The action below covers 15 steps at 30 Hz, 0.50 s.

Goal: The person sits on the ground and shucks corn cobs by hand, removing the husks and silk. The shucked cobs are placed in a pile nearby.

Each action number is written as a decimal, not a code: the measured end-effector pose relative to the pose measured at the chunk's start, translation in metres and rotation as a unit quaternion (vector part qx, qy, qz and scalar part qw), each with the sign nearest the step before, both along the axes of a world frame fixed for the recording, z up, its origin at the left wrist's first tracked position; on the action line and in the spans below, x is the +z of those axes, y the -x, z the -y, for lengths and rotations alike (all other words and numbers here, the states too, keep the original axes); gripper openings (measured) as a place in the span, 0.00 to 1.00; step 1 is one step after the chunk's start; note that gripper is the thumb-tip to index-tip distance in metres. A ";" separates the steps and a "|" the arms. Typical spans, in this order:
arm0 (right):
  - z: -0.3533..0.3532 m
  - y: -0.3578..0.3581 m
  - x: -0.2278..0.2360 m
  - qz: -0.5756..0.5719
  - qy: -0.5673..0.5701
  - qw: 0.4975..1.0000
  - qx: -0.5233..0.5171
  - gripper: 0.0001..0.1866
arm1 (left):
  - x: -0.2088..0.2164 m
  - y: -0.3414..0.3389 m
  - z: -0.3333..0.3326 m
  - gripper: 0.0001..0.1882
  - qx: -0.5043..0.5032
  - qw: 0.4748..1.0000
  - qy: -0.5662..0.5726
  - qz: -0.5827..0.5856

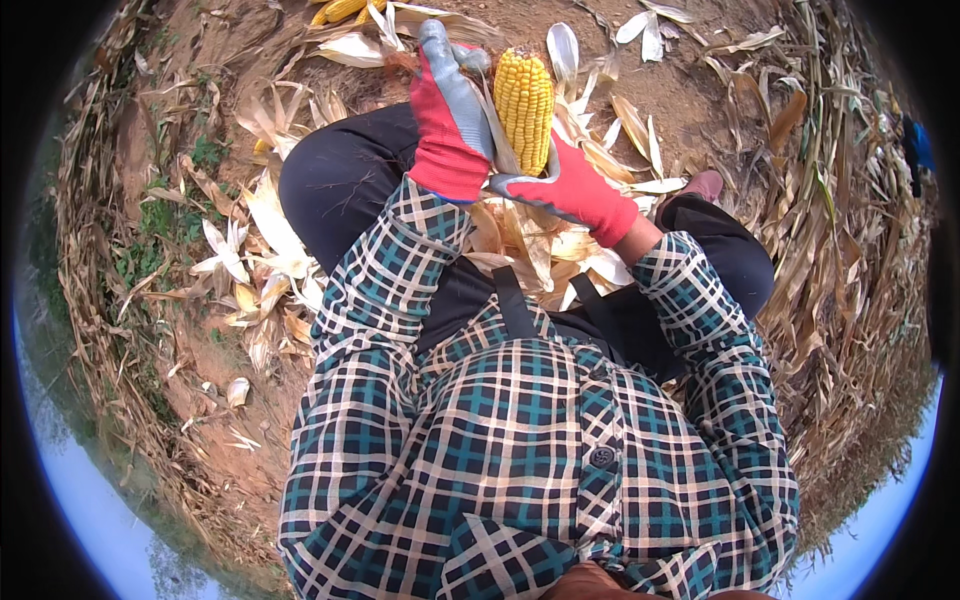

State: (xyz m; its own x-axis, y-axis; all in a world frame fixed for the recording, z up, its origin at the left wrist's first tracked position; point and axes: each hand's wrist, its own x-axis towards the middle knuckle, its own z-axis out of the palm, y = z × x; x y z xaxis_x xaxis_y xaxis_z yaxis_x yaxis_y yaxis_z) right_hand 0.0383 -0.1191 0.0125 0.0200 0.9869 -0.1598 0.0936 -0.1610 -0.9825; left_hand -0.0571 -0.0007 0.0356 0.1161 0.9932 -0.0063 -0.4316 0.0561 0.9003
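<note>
A bare yellow ear of corn [523, 112] stands nearly upright in front of me, its kernels facing up. My right hand [578, 193], in a red glove with a grey palm, is closed around its lower end. Just left of the ear, my left hand [452, 118] wears the same kind of glove and points away from me. A pale strip of corn husk [500, 135] runs from the ear's base up to this hand, whose thumb and fingers seem closed on it. Reddish-brown corn silk [402, 63] shows beside the left fingers.
Loose dry husks [540, 245] lie between my bent legs, with more husks [270, 240] to the left. Several yellow ears [343, 10] lie at the far edge. Dry corn stalks [810, 200] are heaped on the right, and others line the left over reddish soil [215, 400].
</note>
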 end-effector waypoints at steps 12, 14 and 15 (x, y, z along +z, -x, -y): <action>-0.002 -0.040 0.034 -0.295 0.002 0.948 -0.120 0.23 | 0.004 -0.002 0.013 0.23 -0.163 0.974 0.078 0.134; -0.006 -0.048 0.027 -0.344 -0.023 0.932 -0.114 0.24 | 0.014 0.000 0.015 0.25 -0.194 0.966 0.055 0.159; -0.009 -0.050 0.026 -0.359 -0.031 0.925 -0.118 0.24 | 0.011 0.000 0.014 0.28 -0.195 0.967 0.029 0.164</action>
State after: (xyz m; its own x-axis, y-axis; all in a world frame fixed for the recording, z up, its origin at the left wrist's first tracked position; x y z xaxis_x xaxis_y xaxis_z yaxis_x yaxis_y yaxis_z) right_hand 0.0881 -0.1105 0.0389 0.1465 0.9764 -0.1589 -0.6181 -0.0351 -0.7853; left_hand -0.0575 -0.0145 0.0465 0.4875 0.8722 0.0397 -0.6284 0.3190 0.7095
